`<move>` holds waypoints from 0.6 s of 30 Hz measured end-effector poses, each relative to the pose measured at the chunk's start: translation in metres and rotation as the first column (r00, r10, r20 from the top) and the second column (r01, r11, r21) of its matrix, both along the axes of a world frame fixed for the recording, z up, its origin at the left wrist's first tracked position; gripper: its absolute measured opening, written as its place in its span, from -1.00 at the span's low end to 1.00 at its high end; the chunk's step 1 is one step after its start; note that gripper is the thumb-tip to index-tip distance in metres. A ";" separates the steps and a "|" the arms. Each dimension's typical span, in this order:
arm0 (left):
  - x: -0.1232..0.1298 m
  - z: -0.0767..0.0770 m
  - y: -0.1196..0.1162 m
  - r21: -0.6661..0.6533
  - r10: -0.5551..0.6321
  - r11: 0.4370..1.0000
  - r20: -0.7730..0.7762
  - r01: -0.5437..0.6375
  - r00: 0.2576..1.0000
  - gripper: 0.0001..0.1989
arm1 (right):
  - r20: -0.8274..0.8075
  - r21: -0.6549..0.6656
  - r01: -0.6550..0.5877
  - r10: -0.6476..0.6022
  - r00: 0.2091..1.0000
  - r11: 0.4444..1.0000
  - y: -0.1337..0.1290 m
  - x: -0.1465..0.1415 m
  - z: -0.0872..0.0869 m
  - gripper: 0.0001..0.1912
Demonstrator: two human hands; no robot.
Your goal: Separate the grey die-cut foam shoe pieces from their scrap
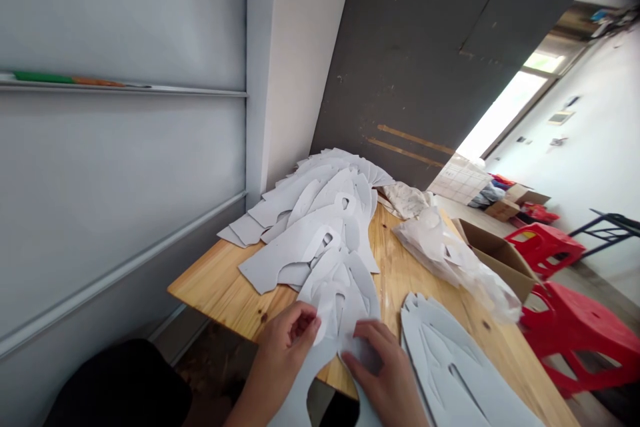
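A pale grey cut-out sheet point(327, 353) is hanging over the near table edge at bottom centre, with the left hand point(287, 347) curling its fingers narrowly around the sheet's edge and the right hand point(383, 367) pressing on it with fingers spread. Behind them, a heap of similar sheets point(320, 227) is lying on the pine table point(220, 280), while a flat stack point(450, 373) is resting at lower right, beside a plastic bag point(445, 260).

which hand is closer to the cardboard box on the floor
Right. The right hand is nearer, resting on a grey cut-out sheet down and to the left of the cardboard box in view. The left hand is farther left of the box, beyond the right hand.
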State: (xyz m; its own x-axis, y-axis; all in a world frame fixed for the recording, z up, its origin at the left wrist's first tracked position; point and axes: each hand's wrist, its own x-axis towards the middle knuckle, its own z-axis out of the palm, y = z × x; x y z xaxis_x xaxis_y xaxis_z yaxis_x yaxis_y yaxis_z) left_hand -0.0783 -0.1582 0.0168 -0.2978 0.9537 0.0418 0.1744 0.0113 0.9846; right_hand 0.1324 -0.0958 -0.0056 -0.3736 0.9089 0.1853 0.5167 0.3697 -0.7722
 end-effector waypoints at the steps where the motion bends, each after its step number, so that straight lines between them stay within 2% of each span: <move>1: 0.000 0.000 0.000 -0.002 0.003 1.000 -0.005 -0.003 1.000 -0.76 | 0.003 -0.009 -0.003 0.003 1.000 1.000 0.001 0.000 0.001 -0.87; 10: -0.005 0.002 -0.002 0.024 0.061 0.998 -0.118 -0.059 0.991 -0.77 | -0.017 -0.115 -0.016 0.014 1.000 0.993 0.002 -0.001 0.017 -0.85; 18: -0.005 0.002 -0.002 0.053 0.059 0.997 -0.205 -0.049 0.977 -0.77 | 0.038 -0.072 -0.036 0.039 0.999 0.997 0.001 -0.002 0.009 -0.81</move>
